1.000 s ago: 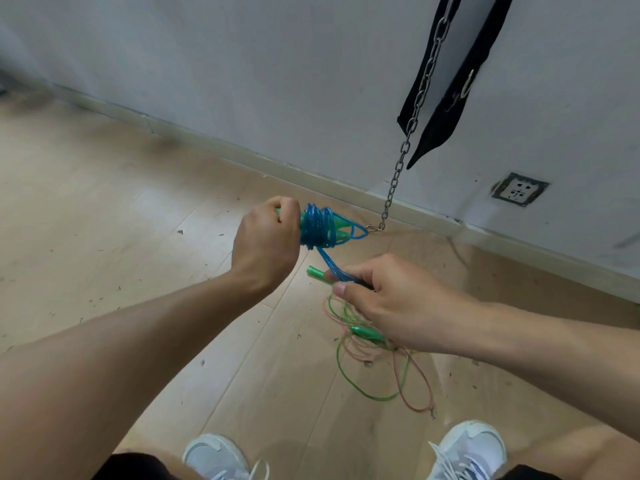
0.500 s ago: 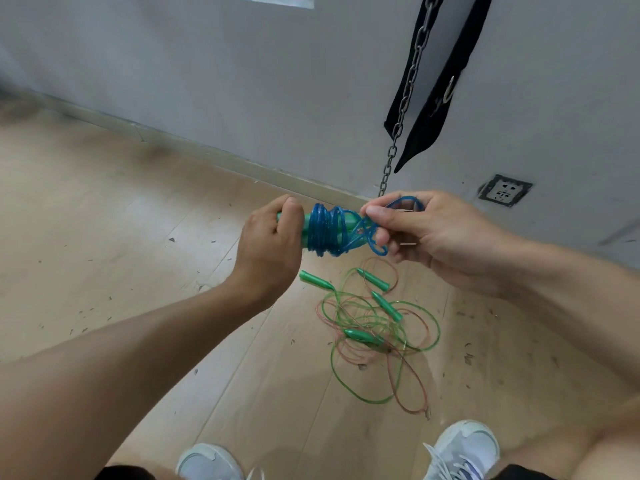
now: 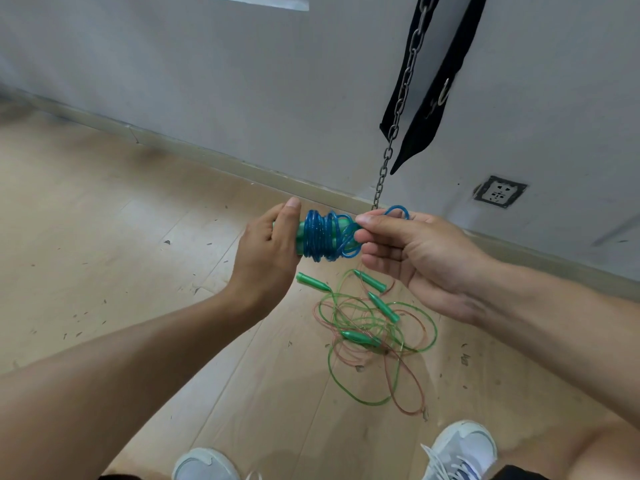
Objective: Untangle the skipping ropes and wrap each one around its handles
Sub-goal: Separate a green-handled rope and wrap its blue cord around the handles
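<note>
Fingers, left hand: curled round the green handles, thumb up along the top, firm grip.
Fingers, right hand: thumb and forefinger pinch a loop of the blue rope at the coil's right end; other fingers loosely curled below it.
Blue rope: wound in many turns round the handles, held in the air between both hands; a small free loop pokes out above the right forefinger.
Floor pile: green rope and pink rope tangled together on the wooden floor, below the hands and just ahead of the shoes.
Loose handles: four green ones lie in and beside that tangle.
Background: chain and black strap hang against the wall; socket low on the wall to the right.
</note>
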A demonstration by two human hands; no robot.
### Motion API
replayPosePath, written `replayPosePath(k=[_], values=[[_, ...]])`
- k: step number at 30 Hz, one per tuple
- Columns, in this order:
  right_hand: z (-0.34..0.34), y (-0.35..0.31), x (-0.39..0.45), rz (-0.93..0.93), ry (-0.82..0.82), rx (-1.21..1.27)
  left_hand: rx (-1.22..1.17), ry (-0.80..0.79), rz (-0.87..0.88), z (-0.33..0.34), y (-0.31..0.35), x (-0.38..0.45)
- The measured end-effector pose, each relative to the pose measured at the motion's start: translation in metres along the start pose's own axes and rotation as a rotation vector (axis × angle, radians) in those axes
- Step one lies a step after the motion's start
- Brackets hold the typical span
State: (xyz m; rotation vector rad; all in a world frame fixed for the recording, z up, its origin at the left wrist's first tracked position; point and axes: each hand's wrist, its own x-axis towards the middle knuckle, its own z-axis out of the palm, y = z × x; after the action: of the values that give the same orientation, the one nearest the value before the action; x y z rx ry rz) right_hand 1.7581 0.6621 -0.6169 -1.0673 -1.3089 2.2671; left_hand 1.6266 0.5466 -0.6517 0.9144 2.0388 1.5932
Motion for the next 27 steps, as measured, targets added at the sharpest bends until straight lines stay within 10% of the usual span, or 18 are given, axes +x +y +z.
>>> replayPosePath(k=[27], values=[[-0.009, 0.012, 0.013, -0.155, -0.027, -0.246, -0.014, -0.326, -0.294, -0.011, -0.004, 0.002]])
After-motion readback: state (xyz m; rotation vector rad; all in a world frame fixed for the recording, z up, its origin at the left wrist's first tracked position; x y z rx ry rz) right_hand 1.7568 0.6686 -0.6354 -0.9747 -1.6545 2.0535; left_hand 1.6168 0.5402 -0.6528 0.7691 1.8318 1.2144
